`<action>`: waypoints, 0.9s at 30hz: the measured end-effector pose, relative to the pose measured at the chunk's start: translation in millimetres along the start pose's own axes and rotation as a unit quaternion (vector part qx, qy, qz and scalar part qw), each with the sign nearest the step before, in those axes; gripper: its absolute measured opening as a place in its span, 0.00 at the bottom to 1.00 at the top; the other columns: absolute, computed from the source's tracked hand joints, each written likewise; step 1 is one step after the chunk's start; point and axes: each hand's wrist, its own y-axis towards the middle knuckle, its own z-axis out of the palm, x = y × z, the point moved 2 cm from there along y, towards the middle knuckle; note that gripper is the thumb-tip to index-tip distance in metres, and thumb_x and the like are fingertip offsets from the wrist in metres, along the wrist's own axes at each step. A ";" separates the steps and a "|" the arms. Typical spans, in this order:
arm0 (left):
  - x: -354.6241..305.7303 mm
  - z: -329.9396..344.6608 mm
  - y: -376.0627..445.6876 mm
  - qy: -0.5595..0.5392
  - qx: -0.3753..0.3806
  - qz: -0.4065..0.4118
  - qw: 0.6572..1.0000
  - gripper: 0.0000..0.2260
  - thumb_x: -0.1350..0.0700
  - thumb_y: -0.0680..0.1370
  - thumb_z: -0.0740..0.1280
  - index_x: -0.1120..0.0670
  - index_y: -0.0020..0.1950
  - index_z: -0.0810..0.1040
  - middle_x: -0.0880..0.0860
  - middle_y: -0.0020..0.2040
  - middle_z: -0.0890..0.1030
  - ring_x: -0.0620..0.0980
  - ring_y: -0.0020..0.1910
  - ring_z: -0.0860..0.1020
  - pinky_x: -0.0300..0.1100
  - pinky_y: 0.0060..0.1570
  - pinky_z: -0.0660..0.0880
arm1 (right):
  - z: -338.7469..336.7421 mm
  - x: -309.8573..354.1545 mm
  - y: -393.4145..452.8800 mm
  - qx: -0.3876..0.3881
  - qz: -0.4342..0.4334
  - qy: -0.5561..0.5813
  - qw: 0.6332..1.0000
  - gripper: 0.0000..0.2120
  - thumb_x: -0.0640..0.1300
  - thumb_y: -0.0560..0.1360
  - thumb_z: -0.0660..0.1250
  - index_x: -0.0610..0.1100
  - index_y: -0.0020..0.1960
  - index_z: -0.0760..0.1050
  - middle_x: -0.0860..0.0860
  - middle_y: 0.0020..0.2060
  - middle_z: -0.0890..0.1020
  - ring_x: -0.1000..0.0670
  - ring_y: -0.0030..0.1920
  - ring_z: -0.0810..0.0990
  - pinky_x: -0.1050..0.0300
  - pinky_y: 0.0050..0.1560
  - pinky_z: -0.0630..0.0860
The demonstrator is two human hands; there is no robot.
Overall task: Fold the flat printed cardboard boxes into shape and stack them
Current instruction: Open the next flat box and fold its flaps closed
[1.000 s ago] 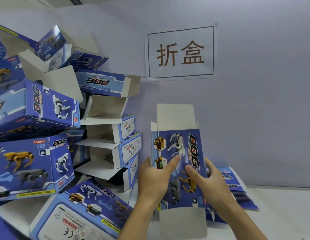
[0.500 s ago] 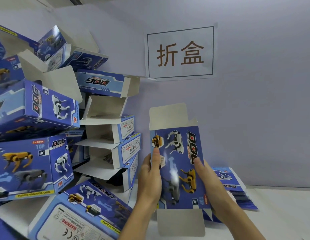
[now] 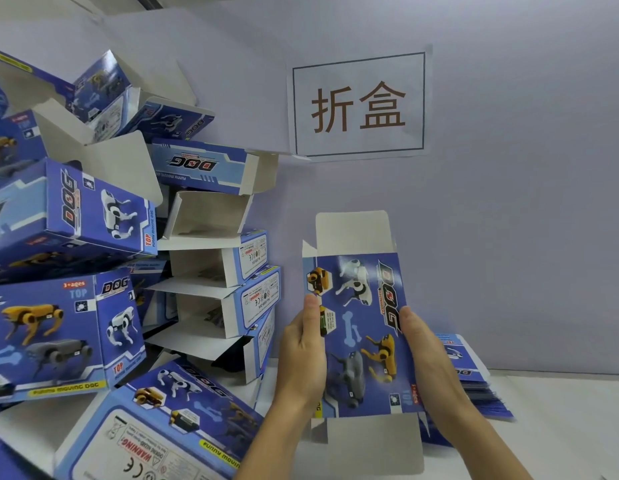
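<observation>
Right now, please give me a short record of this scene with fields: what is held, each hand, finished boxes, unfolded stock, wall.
held item: flat printed box, upright, blank flaps showing at top and bottom
left hand: grips the box's left edge, thumb on the printed face
right hand: grips the box's right edge
finished boxes: untidy pile of folded boxes at left, many with open flaps
unfolded stock: stack of flat boxes on the white table, behind the right hand
wall: paper sign with two characters
</observation>
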 end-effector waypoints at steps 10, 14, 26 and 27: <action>5.4 -1.1 -2.6 0.076 0.027 0.045 0.996 0.30 0.35 0.76 0.55 0.44 0.75 0.69 0.41 0.71 0.74 0.33 0.67 0.72 0.36 0.68 0.69 | -0.3 16.6 1.6 -0.008 -0.010 0.040 0.999 0.30 0.66 0.72 0.65 0.48 0.67 0.76 0.47 0.57 0.85 0.45 0.59 0.82 0.44 0.62 0.76; -1.0 6.8 -11.7 0.060 0.052 0.056 0.995 0.14 0.42 0.78 0.54 0.40 0.58 0.75 0.26 0.50 0.80 0.25 0.55 0.75 0.23 0.52 0.71 | -3.9 24.0 2.2 -0.084 -0.078 -0.022 0.993 0.39 0.68 0.71 0.61 0.48 0.76 0.64 0.44 0.69 0.76 0.41 0.67 0.76 0.36 0.66 0.73; -19.2 -6.1 -3.5 -0.059 0.003 0.048 0.997 0.31 0.31 0.65 0.72 0.31 0.65 0.68 0.36 0.61 0.78 0.39 0.59 0.79 0.35 0.49 0.78 | 8.5 31.3 -6.4 0.006 -0.146 -0.100 0.984 0.28 0.65 0.75 0.63 0.47 0.66 0.75 0.57 0.40 0.85 0.56 0.38 0.83 0.65 0.34 0.78; -21.5 -5.4 -3.8 -0.075 -0.004 0.058 0.996 0.29 0.34 0.65 0.74 0.27 0.63 0.67 0.36 0.62 0.78 0.41 0.57 0.81 0.36 0.46 0.80 | 11.2 32.4 -6.8 0.024 -0.141 -0.098 0.985 0.29 0.65 0.74 0.64 0.47 0.67 0.74 0.57 0.42 0.86 0.56 0.40 0.84 0.65 0.35 0.79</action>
